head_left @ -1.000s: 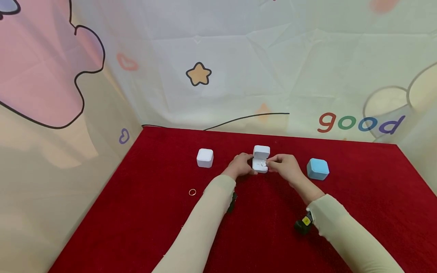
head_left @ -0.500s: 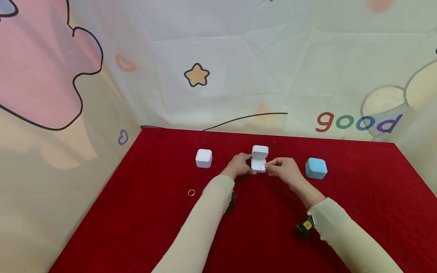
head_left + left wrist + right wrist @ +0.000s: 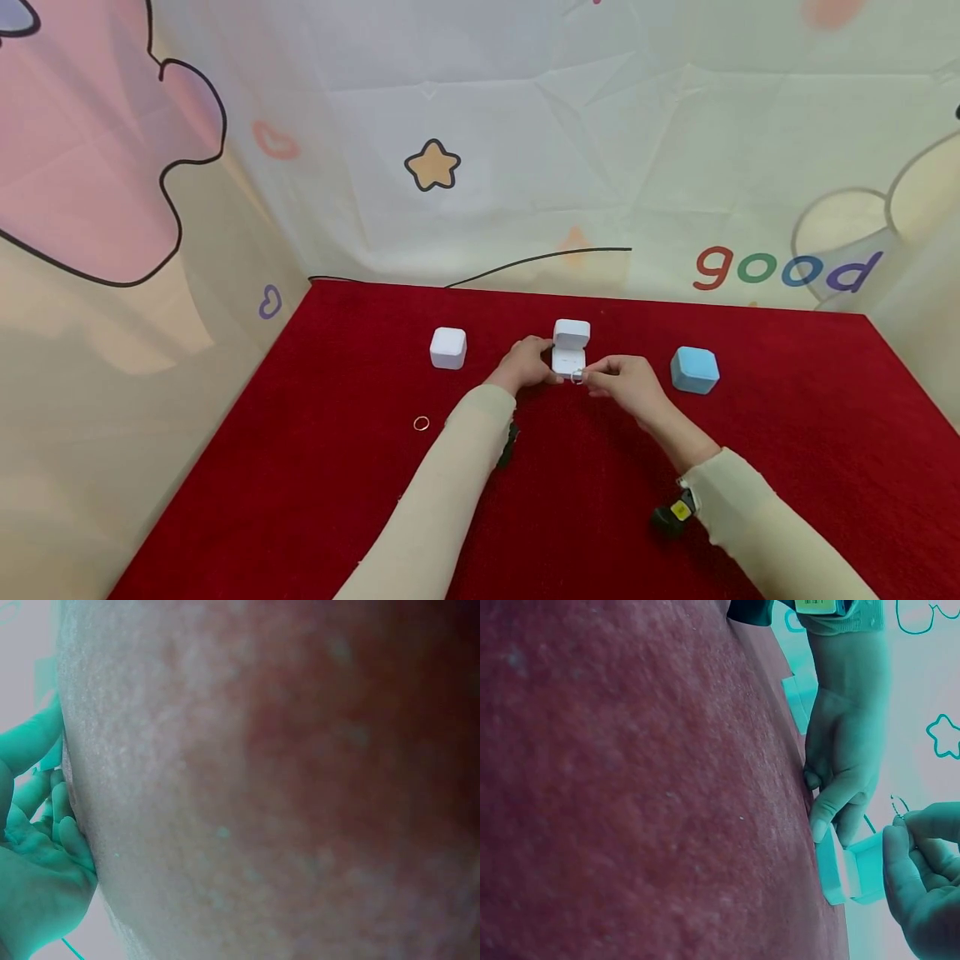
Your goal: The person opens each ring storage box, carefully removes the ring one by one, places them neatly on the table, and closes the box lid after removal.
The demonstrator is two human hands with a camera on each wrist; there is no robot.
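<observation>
A white ring box [image 3: 568, 362] stands on the red cloth with its lid raised. My left hand [image 3: 523, 363] grips its left side, thumb at the front and fingers behind; in the right wrist view the left hand's [image 3: 846, 750] thumb and finger lie on the box [image 3: 829, 866]. My right hand [image 3: 626, 385] pinches a thin silvery ring [image 3: 576, 377] between thumb and forefinger, just before the box's front edge. The right wrist view shows the ring [image 3: 898, 804] sticking up from the fingertips. In the left wrist view the left hand [image 3: 45, 862] shows only at the left edge.
A white box [image 3: 448, 348], lid down, stands to the left, and a light blue box [image 3: 694, 370] to the right. A gold ring [image 3: 422, 423] lies on the red cloth [image 3: 300, 467] left of my left forearm. A printed curtain [image 3: 525, 167] rises behind.
My right hand has drawn the ring out of the box's cushion and a little toward me. The left hand has stayed on the box.
</observation>
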